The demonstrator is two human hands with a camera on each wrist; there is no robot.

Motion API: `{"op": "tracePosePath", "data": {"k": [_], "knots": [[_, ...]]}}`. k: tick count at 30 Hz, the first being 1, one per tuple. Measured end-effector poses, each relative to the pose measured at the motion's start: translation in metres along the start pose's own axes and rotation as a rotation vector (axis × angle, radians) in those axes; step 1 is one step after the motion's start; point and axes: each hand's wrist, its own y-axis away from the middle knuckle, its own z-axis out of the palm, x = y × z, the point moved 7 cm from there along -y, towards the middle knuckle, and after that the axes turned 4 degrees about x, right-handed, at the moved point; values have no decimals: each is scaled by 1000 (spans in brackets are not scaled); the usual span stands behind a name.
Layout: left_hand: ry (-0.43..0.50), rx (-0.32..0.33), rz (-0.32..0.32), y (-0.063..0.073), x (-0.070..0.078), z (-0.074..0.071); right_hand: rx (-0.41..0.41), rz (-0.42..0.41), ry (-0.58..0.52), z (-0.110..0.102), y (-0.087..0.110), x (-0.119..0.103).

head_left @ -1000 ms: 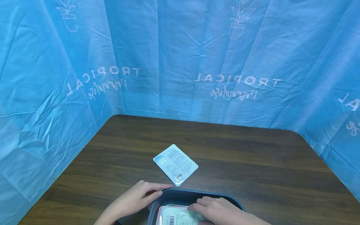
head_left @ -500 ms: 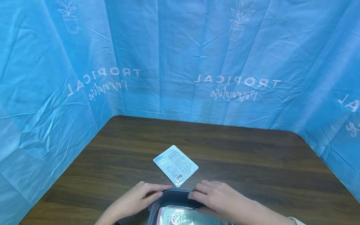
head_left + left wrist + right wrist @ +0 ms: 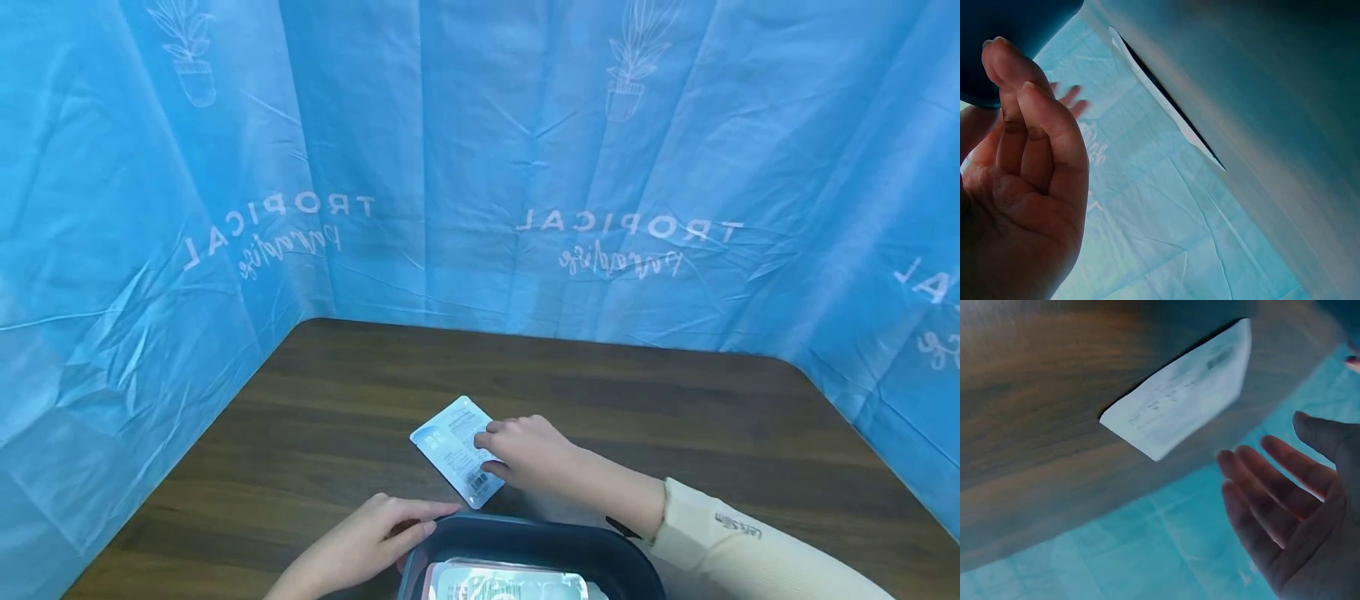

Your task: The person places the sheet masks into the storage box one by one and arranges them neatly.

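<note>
A flat pale-blue and white face-mask packet [image 3: 447,450], printed with small text and a barcode, lies on the table just beyond a dark blue bin [image 3: 525,542]. My right hand [image 3: 528,454] hovers over the packet's right side, covering part of it in the head view. In the right wrist view its fingers are spread and relaxed, apart from the packet [image 3: 1179,394]. At the bin's far left corner, my left hand [image 3: 360,542] grips the rim. Inside the bin lie stacked packets [image 3: 510,583], a pale green one on top; the lower edge of the view cuts them off.
The dark wood table [image 3: 675,417] stretches behind and to both sides of the bin. Blue printed curtains [image 3: 465,167] hang around its back and sides.
My right hand has left the packets in the bin, passed over the far rim and reached above the packet on the table. My left hand has stayed at the bin's corner.
</note>
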Motion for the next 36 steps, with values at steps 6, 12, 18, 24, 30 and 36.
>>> {"op": "tracePosePath", "data": {"k": [6,12,18,24,30,36], "knots": [[12,-8,4,0,-2,3,-141,74,70,32,-24,4],[17,-6,-8,-1,-3,5,-202,184,149,54,-33,0],[30,-1,-17,0,-2,5,-227,207,229,60,-32,-7],[11,-4,-2,0,0,2,-205,200,159,56,-32,-6],[14,-15,-37,0,-1,0,-134,112,137,55,-30,-5],[12,-19,-54,0,-3,-1,-77,108,81,45,-22,13]]}}
